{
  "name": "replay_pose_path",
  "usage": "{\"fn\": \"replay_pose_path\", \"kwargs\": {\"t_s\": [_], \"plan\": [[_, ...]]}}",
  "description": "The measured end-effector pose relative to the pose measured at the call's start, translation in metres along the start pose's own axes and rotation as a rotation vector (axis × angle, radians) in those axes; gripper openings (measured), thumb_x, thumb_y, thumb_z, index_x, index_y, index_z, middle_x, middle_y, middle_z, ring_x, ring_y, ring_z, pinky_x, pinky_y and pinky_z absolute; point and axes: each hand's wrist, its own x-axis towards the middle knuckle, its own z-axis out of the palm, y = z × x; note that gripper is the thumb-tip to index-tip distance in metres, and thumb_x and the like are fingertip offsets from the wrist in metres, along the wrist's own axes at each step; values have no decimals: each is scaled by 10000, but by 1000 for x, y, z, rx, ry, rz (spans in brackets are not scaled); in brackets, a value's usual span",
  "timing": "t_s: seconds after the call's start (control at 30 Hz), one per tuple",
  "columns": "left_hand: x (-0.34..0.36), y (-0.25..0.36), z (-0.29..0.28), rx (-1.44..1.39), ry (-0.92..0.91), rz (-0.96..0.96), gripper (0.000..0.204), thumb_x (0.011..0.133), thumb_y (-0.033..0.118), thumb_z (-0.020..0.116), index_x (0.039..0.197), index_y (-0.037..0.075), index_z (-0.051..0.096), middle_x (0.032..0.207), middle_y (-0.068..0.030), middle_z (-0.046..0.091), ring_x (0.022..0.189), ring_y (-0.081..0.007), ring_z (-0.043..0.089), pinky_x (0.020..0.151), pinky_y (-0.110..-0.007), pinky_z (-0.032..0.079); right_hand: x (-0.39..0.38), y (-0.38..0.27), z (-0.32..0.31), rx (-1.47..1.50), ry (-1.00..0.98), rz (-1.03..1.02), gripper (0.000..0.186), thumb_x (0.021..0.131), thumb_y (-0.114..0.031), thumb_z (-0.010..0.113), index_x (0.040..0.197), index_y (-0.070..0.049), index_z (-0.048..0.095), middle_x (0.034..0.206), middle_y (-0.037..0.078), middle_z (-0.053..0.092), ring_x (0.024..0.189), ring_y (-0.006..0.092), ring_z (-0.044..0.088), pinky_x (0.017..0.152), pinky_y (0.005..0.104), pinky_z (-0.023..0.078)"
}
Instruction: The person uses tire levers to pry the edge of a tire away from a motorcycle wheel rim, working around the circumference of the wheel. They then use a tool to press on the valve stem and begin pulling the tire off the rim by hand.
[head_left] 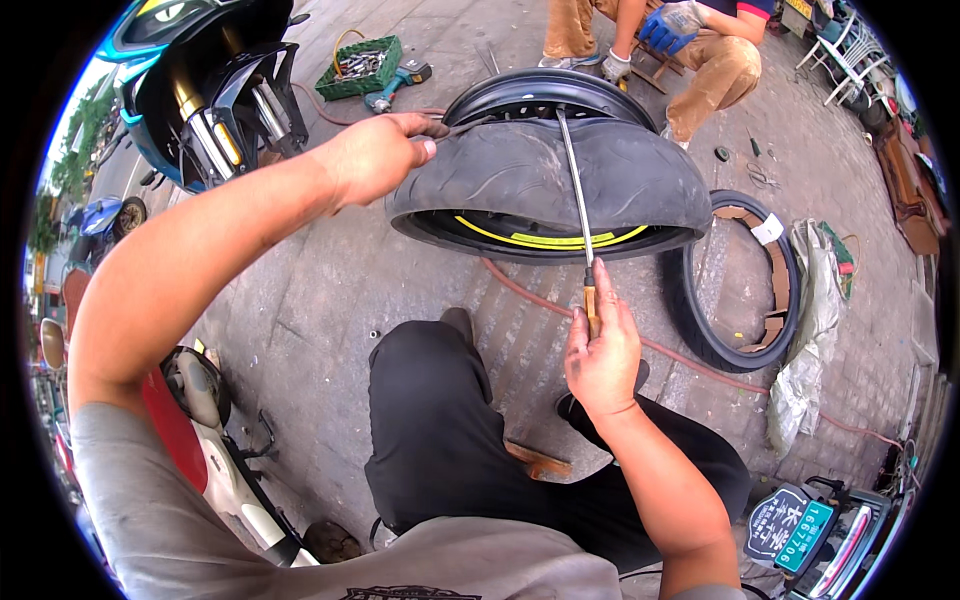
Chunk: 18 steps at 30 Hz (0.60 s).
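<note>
A black motorcycle tyre [545, 175] sits tilted in front of me, partly off its black wheel rim [540, 88]. A bright yellow band [545, 241] shows inside its near opening. My left hand [385, 155] is closed on a dark tyre lever [468, 127], which reaches to the gap between tyre and rim at the upper left. Lower right, my right hand [605, 365] grips the wooden-looking handle of a long screwdriver [576, 190]. Its steel shaft lies across the tread, with the tip at the rim's edge; the tip's exact seat is hidden.
Beyond the wheel crouches a person wearing gloves [672, 28]. Another tyre [685, 300] lies to the right beside a crumpled plastic sheet [805, 340]. A red hose [525, 290] crosses the ground. A green basket [358, 68], a cordless power tool [397, 85] and a motorcycle [200, 110] stand far left.
</note>
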Motion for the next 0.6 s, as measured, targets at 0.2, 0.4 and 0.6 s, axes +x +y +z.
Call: {"fn": "replay_pose_path", "kwargs": {"t_s": [0.2,0.4,0.6], "plan": [[-9,-17,91,-284,277,50,413,1174,250,528,1536,66,601,1431,-222,700,1377,-324,656,1181,-393,470,1,6,-7,102,-29,35,764,960,44,734,1670,-131,515,1033,184,672,887,386,703,834,445,593],[-17,-11,172,-319,534,136,357,1165,175,528,1488,57,625,1379,-242,728,1315,-424,701,1105,-442,542,-13,28,9,88,3,24,727,969,66,711,1652,-115,539,1070,184,691,938,364,718,878,425,594],[-14,-26,108,-228,355,48,419,1137,268,589,1502,78,666,1337,-218,762,1277,-317,724,1101,-380,534,-24,10,9,115,16,44,740,984,36,710,1674,-143,511,1077,182,688,946,377,706,888,448,584]]}}
